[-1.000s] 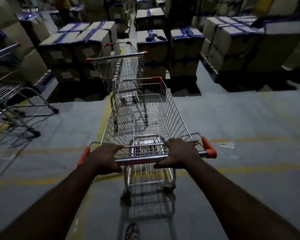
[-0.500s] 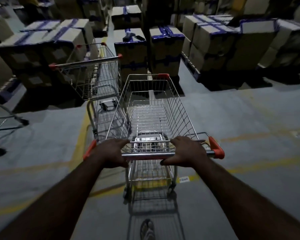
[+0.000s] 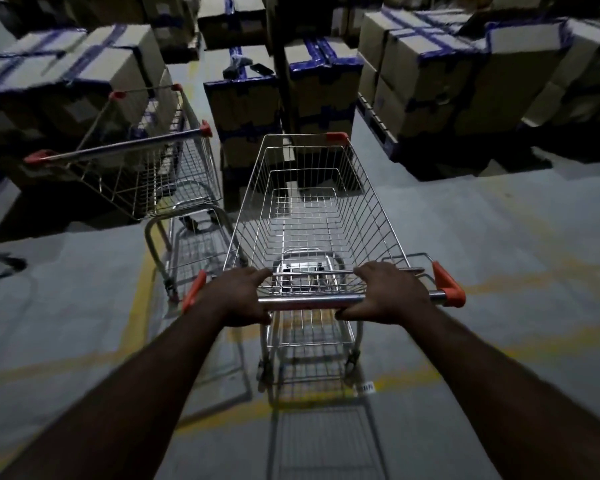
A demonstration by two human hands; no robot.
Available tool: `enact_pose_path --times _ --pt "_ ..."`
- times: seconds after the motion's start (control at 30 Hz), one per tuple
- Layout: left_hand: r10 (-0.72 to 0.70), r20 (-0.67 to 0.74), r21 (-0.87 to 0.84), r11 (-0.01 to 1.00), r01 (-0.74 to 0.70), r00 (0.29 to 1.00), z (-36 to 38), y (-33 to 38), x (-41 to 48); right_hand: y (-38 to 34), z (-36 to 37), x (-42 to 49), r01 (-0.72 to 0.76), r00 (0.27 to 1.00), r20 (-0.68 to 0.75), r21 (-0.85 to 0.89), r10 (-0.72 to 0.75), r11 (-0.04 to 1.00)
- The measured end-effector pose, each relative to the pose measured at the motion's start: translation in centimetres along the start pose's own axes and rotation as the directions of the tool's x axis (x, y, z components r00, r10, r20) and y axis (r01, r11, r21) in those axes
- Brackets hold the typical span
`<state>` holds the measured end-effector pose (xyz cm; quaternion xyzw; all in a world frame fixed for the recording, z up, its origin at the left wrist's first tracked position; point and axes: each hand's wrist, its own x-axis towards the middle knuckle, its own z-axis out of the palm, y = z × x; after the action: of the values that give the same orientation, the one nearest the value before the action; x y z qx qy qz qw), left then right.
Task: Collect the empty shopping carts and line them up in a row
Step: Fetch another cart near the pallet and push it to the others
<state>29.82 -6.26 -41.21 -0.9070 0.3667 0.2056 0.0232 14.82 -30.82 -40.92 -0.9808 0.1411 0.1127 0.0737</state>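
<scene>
2 hands [image 3: 238,295] [image 3: 388,292], fingers wrapped on cart [image 3: 312,216] handle, grey concrete floor [image 3: 499,258] w/ yellow lines, stacked boxes [image 3: 430,74].

A dim warehouse: stacks of brown cardboard boxes bound with blue tape [image 3: 426,74] stand on dark pallets [image 3: 378,126] across a grey concrete floor [image 3: 499,237] marked with painted yellow lines [image 3: 136,306].
</scene>
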Motion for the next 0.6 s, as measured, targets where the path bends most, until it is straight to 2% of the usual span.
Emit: enact_pose_path --times 0.6 --pt "-0.198 -0.103 -0.066 0.979 0.192 0.975 -6.8 4.5 17.3 12.8 -6.7 20.5 0.196 0.980 0.060 -0.067 -0.192 0.978"
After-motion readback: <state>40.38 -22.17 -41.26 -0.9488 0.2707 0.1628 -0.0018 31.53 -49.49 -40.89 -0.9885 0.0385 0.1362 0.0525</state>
